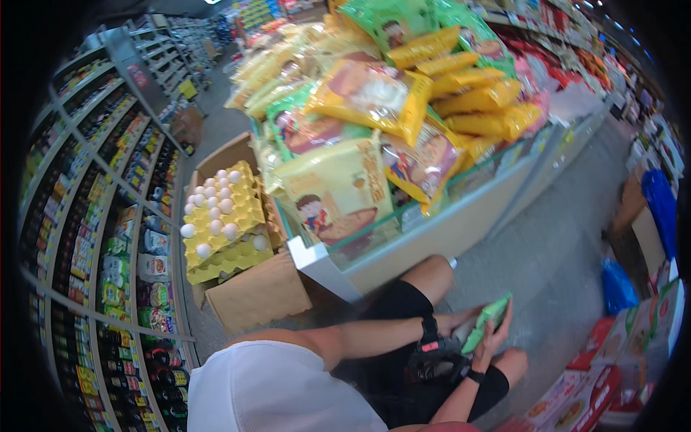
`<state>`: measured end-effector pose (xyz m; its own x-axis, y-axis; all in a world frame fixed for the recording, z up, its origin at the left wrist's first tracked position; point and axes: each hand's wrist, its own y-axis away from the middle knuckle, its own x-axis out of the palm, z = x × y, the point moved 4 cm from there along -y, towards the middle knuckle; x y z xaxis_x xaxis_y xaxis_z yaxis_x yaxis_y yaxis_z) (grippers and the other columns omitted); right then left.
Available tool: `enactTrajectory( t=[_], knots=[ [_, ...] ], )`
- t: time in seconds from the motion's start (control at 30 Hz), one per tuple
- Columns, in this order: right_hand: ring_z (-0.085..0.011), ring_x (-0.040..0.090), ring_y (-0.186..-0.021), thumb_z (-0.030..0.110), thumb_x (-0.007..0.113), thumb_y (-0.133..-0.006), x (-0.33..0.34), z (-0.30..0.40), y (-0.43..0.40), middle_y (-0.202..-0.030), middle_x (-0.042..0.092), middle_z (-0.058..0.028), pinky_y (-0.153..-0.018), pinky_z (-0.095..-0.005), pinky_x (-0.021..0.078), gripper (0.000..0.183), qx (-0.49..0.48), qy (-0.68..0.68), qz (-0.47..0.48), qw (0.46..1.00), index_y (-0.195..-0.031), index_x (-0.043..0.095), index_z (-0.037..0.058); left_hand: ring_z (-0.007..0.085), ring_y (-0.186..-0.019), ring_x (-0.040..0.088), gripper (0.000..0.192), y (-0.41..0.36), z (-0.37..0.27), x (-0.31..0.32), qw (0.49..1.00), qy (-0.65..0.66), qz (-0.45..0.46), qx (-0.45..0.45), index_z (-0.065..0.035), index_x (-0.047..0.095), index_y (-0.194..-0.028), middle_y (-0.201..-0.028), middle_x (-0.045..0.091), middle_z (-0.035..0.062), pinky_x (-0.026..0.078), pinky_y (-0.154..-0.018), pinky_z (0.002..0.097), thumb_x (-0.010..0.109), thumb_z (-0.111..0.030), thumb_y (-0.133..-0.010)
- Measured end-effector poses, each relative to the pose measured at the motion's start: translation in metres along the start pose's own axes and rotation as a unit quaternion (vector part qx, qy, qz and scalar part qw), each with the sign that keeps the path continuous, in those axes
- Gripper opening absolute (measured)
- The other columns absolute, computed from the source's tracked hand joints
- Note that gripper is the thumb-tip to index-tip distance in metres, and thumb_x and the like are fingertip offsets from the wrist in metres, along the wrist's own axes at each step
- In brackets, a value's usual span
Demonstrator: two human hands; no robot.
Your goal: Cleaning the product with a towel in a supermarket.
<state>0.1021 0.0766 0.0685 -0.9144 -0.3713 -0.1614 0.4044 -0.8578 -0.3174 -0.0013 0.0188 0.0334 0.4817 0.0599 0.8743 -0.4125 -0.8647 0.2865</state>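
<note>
A green plastic package (487, 324) is held between my two hands in front of my bent knees. My left hand (460, 319) is at its near side, partly behind it, with the fingers hard to make out. My right hand (495, 333) grips the other side, fingers along its edge. Both wrists have black straps, and a dark device (436, 364) lies between my forearms, over my lap. Above my knees stands a glass-edged display case (421, 237) heaped with yellow, green and cream food packages, such as a large cream package (337, 189).
Egg trays (224, 216) with white eggs sit in an open cardboard box (259, 294) beside the case. Stocked shelves (102, 216) line the left. On the right are a blue bag (617, 286) and printed red-and-white cartons (583, 394) on the floor side.
</note>
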Motion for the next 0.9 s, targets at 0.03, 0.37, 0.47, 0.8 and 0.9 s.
enactTrajectory(
  t=[0.03, 0.37, 0.47, 0.8, 0.9],
  knots=[
    [-0.0358, 0.04, -0.142, 0.062, 0.07, -0.082, 0.004, 0.008, -0.003, -0.154, 0.041, -0.0216, -0.118, -0.0458, 0.0285, 0.098, 0.001, 0.026, 0.008, 1.0, -0.152, 0.041, -0.0006, 0.0251, -0.138, 0.045, 0.094, -0.003, 0.004, -0.012, 0.998, 0.057, 0.016, -0.009, -0.0058, 0.024, -0.157, -0.157, 0.037, 0.0155, 0.041, -0.112, 0.0397, 0.07, -0.054, -0.09],
    [-0.0367, 0.04, -0.142, 0.067, 0.071, -0.079, 0.018, 0.037, -0.006, -0.159, 0.034, -0.0237, -0.115, -0.0474, 0.0338, 0.103, -0.057, 0.069, 0.019, 0.996, -0.155, 0.038, 0.006, 0.0187, -0.123, 0.051, 0.071, -0.002, -0.008, -0.039, 0.986, -0.073, -0.029, 0.144, -0.0056, 0.039, -0.149, -0.141, 0.052, 0.0085, 0.043, -0.101, 0.0358, 0.066, -0.03, -0.089],
    [-0.0311, 0.035, -0.146, 0.068, 0.067, -0.082, 0.022, 0.021, 0.003, -0.161, 0.033, -0.0185, -0.116, -0.0432, 0.0315, 0.107, 0.063, -0.103, 0.058, 0.991, -0.16, 0.026, 0.0065, 0.016, -0.099, 0.067, 0.043, 0.002, -0.031, -0.029, 0.962, -0.134, -0.141, 0.192, -0.0057, 0.058, -0.131, -0.115, 0.068, 0.0061, 0.056, -0.085, 0.0329, 0.07, -0.028, -0.096],
    [-0.0123, 0.066, -0.093, 0.01, 0.074, -0.092, -0.008, -0.019, 0.015, -0.109, 0.071, -0.0064, -0.081, -0.0269, 0.0529, 0.036, 0.272, -0.215, 0.02, 0.938, -0.124, 0.061, -0.0028, 0.019, -0.098, 0.066, 0.057, 0.01, -0.071, -0.03, 0.741, -0.447, -0.302, 0.399, -0.0004, 0.057, -0.117, -0.106, 0.067, 0.0106, 0.053, -0.085, 0.0342, 0.088, -0.027, -0.077],
    [-0.0113, 0.067, -0.089, 0.007, 0.073, -0.093, -0.015, -0.034, 0.019, -0.105, 0.072, -0.0072, -0.076, -0.0267, 0.0542, 0.028, 0.32, -0.099, -0.035, 0.942, -0.116, 0.065, -0.0037, 0.023, -0.099, 0.067, 0.057, 0.002, -0.07, -0.036, 0.735, -0.484, -0.272, 0.388, 0.0001, 0.059, -0.116, -0.107, 0.068, 0.0149, 0.052, -0.087, 0.0376, 0.086, -0.033, -0.077]
  ],
)
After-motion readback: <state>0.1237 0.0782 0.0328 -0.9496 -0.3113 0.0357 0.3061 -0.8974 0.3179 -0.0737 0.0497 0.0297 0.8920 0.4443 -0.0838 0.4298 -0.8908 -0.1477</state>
